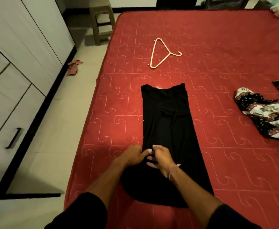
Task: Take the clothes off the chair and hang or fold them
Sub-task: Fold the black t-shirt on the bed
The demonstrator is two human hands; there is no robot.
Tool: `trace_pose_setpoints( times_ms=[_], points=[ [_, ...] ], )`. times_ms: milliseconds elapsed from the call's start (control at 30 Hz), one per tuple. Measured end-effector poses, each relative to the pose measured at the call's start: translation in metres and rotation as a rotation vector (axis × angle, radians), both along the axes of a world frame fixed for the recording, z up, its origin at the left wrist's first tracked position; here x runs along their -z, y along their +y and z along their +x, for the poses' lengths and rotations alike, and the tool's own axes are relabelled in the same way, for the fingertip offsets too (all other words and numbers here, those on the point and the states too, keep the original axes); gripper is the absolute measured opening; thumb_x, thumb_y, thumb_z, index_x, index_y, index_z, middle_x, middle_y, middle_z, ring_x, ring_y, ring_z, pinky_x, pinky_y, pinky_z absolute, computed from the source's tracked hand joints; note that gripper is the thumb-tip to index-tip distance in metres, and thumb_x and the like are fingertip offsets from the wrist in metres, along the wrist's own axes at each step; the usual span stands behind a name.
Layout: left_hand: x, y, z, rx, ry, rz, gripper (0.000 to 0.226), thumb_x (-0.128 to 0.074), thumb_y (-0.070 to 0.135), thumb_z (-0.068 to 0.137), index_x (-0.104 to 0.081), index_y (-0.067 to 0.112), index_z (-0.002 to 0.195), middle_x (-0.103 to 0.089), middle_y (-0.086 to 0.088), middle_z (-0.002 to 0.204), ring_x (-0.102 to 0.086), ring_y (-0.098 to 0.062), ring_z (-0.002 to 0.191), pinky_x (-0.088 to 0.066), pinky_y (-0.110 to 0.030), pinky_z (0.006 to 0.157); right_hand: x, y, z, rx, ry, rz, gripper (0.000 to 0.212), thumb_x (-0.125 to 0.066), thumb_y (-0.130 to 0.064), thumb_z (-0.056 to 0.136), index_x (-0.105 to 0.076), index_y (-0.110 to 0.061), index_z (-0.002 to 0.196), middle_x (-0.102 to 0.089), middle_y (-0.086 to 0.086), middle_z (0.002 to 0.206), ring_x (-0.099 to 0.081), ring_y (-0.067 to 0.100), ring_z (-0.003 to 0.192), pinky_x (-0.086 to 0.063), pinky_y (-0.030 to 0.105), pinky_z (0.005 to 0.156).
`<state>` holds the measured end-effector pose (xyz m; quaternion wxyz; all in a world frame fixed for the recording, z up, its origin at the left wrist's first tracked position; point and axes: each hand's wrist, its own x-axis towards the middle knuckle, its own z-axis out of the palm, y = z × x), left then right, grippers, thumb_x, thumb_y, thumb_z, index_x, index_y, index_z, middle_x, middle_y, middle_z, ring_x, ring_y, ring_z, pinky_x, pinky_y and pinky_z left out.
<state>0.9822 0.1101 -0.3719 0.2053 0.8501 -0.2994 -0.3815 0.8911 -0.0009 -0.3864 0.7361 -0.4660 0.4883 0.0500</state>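
— Garment first: where does it lie?

— Black garment (168, 129) lies flat and lengthwise on the red bed (218, 47), folded into 1 long strip, its near end rounded and close to the person.

— And the hands?

— Both meet at the strip's left edge, toward the near end. Left hand (133, 156) sits at that edge with fingers curled, thumb reaching onto the cloth. Right hand (161, 157) rests on the fabric, fingers bent; both seem to pinch the black cloth, though the exact grip is blurred.

— Anything else on the bed?

— 1 pale hanger (160, 53) lies well beyond the garment's far end. Patterned cloth (266, 113) lies crumpled to the right, apart. Stool (102, 22) stands on the floor past the bed's corner.
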Motion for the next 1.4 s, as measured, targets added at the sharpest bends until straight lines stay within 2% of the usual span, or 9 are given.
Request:
trace_pose_setpoints(
  times_ms=[167,333,433,533,733,900,1067,1233,1400],
  points=[
    [-0.007,0.031,-0.036,0.151,-0.106,0.185,0.028,-0.068,0.024,0.088,-0.064,0.008,0.111,-0.07,-0.011,0.111,-0.066,-0.027,0.102,-0.053,-0.033,0.083,-0.01,0.03,-0.041,-0.043,-0.023,0.24,0.047,-0.041,-0.055,0.103,-0.06,-0.015,0.118,-0.066,0.008,0.117,-0.068,0.027,0.101,-0.059,0.05,0.075],
    [-0.031,0.028,-0.064,0.133,-0.163,0.239,0.019,-0.069,0.029,0.088,-0.056,0.018,0.094,-0.065,0.0,0.091,-0.065,-0.02,0.077,-0.049,-0.029,0.064,-0.011,0.041,-0.068,-0.108,-0.061,0.369,0.07,-0.049,-0.076,0.086,-0.058,-0.016,0.121,-0.06,0.013,0.129,-0.064,0.034,0.114,-0.056,0.054,0.084],
    [-0.035,0.02,-0.073,0.209,0.185,0.127,0.014,-0.069,0.017,0.088,-0.058,0.014,0.081,-0.069,-0.001,0.071,-0.069,-0.021,0.063,-0.052,-0.027,0.056,-0.018,0.039,-0.073,-0.147,-0.119,0.338,0.059,-0.058,-0.057,0.095,-0.061,-0.005,0.123,-0.068,0.022,0.107,-0.07,0.038,0.077,-0.056,0.04,0.055],
    [-0.04,0.021,-0.071,0.136,0.444,0.082,0.013,-0.069,0.019,0.09,-0.069,0.006,0.086,-0.07,-0.003,0.065,-0.062,-0.018,0.056,-0.05,-0.026,0.055,-0.02,0.032,-0.084,-0.057,-0.077,0.127,0.026,-0.051,-0.029,0.104,-0.059,-0.004,0.106,-0.069,0.01,0.073,-0.065,0.023,0.058,-0.049,0.029,0.045],
    [-0.002,0.031,-0.068,-0.409,0.034,0.085,0.043,-0.063,0.033,0.094,-0.05,0.011,0.059,-0.057,-0.007,0.055,-0.063,-0.027,0.051,-0.06,-0.036,0.055,-0.024,0.019,-0.109,-0.087,-0.082,0.213,0.031,-0.042,-0.024,0.108,-0.064,-0.003,0.115,-0.076,0.015,0.104,-0.074,0.028,0.093,-0.062,0.043,0.07],
    [0.004,0.027,-0.087,-0.579,0.358,0.036,0.028,-0.07,0.022,0.092,-0.053,0.002,0.082,-0.068,-0.018,0.09,-0.069,-0.028,0.075,-0.06,-0.039,0.055,-0.016,0.017,-0.115,-0.079,-0.061,0.227,0.028,-0.04,-0.017,0.108,-0.06,-0.003,0.121,-0.073,0.018,0.112,-0.072,0.033,0.103,-0.057,0.057,0.087],
    [0.004,0.031,-0.092,-0.624,0.505,0.055,0.022,-0.076,0.01,0.086,-0.054,0.007,0.081,-0.07,-0.018,0.108,-0.069,-0.03,0.097,-0.059,-0.037,0.064,-0.013,0.009,-0.125,-0.105,-0.028,0.214,0.026,-0.043,-0.009,0.106,-0.06,0.002,0.122,-0.072,0.019,0.114,-0.072,0.033,0.101,-0.061,0.052,0.079],
    [-0.007,0.039,-0.092,-0.568,0.581,0.098,0.021,-0.077,0.001,0.082,-0.062,-0.001,0.096,-0.072,-0.02,0.106,-0.071,-0.032,0.094,-0.061,-0.038,0.071,-0.009,0.004,-0.135,-0.197,0.112,-0.054,0.022,-0.052,-0.015,0.104,-0.059,0.005,0.11,-0.067,0.021,0.112,-0.076,0.033,0.08,-0.063,0.038,0.058],
    [-0.013,0.036,-0.091,-0.524,0.566,0.168,0.033,-0.078,-0.002,0.08,-0.061,-0.006,0.108,-0.07,-0.02,0.109,-0.072,-0.034,0.088,-0.062,-0.043,0.071,-0.012,0.008,-0.144,-0.185,0.211,-0.355,0.024,-0.064,-0.022,0.098,-0.057,0.001,0.095,-0.071,0.017,0.074,-0.074,0.028,0.061,-0.062,0.042,0.059]
  ],
)
